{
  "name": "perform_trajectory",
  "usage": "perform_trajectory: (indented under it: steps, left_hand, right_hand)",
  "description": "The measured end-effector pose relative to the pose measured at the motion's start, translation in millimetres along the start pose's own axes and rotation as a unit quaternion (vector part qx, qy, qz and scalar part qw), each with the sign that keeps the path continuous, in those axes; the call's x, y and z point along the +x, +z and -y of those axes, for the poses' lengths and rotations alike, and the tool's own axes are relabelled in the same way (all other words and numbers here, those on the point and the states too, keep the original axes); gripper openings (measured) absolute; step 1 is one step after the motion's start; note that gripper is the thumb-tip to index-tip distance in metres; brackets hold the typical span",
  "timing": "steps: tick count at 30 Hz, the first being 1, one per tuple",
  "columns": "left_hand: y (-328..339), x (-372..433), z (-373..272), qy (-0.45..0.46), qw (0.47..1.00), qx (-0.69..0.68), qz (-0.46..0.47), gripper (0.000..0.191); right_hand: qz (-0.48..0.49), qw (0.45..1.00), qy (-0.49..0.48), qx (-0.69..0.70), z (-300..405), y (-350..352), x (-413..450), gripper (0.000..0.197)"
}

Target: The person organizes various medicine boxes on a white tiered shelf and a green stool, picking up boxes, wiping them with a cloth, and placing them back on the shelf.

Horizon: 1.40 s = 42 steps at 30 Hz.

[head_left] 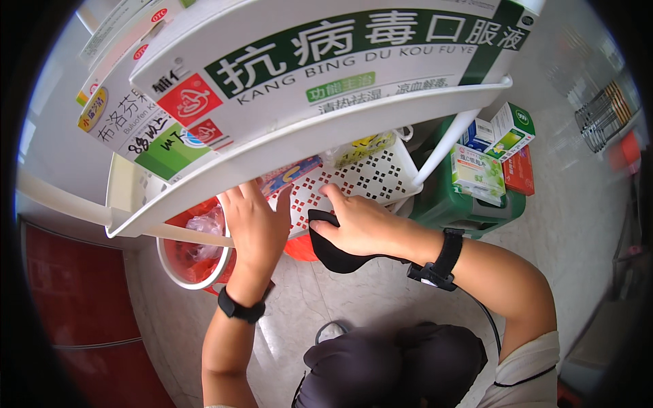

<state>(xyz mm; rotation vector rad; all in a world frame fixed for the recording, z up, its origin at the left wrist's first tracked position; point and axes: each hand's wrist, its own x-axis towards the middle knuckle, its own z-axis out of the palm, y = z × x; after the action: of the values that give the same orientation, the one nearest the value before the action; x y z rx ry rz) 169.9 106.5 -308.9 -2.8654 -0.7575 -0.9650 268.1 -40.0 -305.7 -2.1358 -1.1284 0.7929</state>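
Note:
Over a white perforated plastic shelf (375, 176), my right hand (352, 224) grips a black fabric item (334, 257) between thumb and fingers. My left hand (257, 217) reaches to the same shelf with its thumb apart and its fingertips partly hidden by the upper tier. Just beyond its thumb lies a blue and pink box (293, 173). A clear bag with yellow, printed contents (365, 150) rests at the back of the shelf. I cannot tell whether the left hand touches the box.
Medicine boxes (326, 61) fill the upper shelf tier (316, 150) close overhead. A white-rimmed bin (163, 260) with plastic bags stands at the left, beside red cabinet fronts (81, 285). At the right, small medicine boxes (477, 171) sit on a green container (512, 206). A white post (449, 145) rises between.

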Motion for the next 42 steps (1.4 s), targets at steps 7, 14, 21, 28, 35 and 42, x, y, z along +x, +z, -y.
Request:
perform_trajectory:
  steps: [7, 14, 21, 28, 35, 42]
  left_hand:
    - [2.5, 0.4, 13.0, 0.008, 0.992, -0.092, 0.088, 0.027]
    - [26.1, 9.4, 8.9, 0.02, 0.975, -0.161, 0.152, 0.028]
    - [-10.2, 2.5, -97.9, 0.122, 0.95, -0.259, 0.123, 0.017]
    - [50.0, -4.2, -229.6, 0.272, 0.9, -0.287, 0.184, 0.06]
    - [90.4, 13.5, -254.1, 0.095, 0.91, -0.232, 0.33, 0.061]
    - [73.8, 1.1, -258.7, 0.009, 0.892, -0.373, 0.255, 0.057]
  right_hand:
    - [0.014, 1.0, -0.02, 0.003, 8.3, 1.4, 21.9, 0.065]
    - [-0.077, 0.995, -0.07, 0.007, -1.0, -2.1, 3.4, 0.056]
    - [-0.254, 0.956, -0.138, 0.037, -52.2, -28.3, -105.4, 0.037]
    - [-0.351, 0.936, 0.022, 0.006, -143.5, -69.2, -171.6, 0.074]
    - [-0.345, 0.937, 0.003, -0.053, -209.2, -61.8, -153.5, 0.077]
    - [-0.366, 0.93, 0.01, 0.01, -205.4, -55.0, -169.7, 0.074]
